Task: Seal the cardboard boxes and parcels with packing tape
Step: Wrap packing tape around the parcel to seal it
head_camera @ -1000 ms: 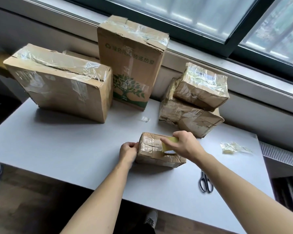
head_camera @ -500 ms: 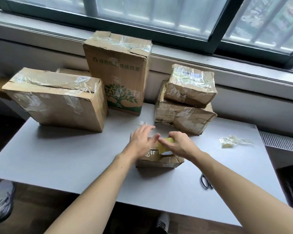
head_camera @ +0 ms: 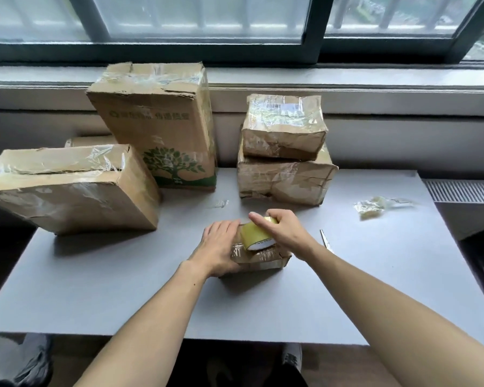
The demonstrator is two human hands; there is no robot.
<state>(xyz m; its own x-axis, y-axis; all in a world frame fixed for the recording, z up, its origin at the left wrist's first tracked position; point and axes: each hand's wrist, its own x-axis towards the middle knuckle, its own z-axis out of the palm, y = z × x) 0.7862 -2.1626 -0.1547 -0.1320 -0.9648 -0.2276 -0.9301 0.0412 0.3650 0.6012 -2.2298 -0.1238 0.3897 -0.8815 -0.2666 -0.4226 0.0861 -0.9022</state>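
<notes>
A flat grey table bears the small, tape-wrapped brown cardboard parcel, from which all else is placed. Behind the parcel and to its left, a wide brown cardboard box lies flat, taped along its top. Behind the parcel, slightly left, stands a tall brown cardboard box with a green tree print. Directly behind the parcel is a stack of two crumpled brown taped parcels. The left hand presses the parcel's left end with straight fingers. The right hand grasps a yellowish roll of packing tape, which rests on the parcel's top. Right of the parcel and farther back lies a crumpled wad of clear tape. Grey metal scissors lie just right of the parcel.
</notes>
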